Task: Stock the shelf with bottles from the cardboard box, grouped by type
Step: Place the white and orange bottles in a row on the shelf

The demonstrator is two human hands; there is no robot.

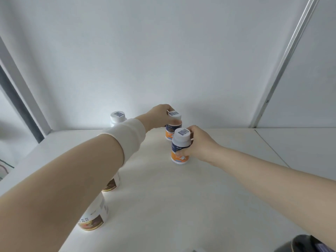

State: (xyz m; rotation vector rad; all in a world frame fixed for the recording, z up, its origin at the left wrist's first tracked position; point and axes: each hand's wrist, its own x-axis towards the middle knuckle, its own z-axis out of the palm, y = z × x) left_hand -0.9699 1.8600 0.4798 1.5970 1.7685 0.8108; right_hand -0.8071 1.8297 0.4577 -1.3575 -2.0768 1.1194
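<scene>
Left hand (161,115): fingers curled round the shoulder of the rear blue-and-orange bottle (172,130), just under its white cap; thumb across the near side. Grasping, not released. A white cuff (127,137) wraps the forearm behind the wrist.

Right hand (199,142): fingers curled round the body of the front blue-and-orange bottle (180,151), thumb pressed on the label, the other fingers behind the neck. Grasping.

The 2 held bottles: both upright, white caps with barcode stickers, the front one just before the rear one and close to touching. Whether each base rests on the shelf (209,193) or sits just above it cannot be told.

Left row, 3 white bottles with brown labels, running front to back along the left side of the shelf:
- rear white bottle (117,118), upright by the back wall (163,51), well apart from the held pair;
- middle white bottle (111,183), mostly hidden under the left forearm;
- near white bottle (93,216), partly hidden under the same arm.

Edges: the shelf's back edge meets the wall just behind the rear held bottle. A dark post (18,99) stands at the left corner, a metal upright (283,60) at the right.

Open room: bare shelf surface right of the held pair up to the upright, and in front of them towards the viewer.

A dark object (307,244) shows at the lower right corner; too cropped to identify.
</scene>
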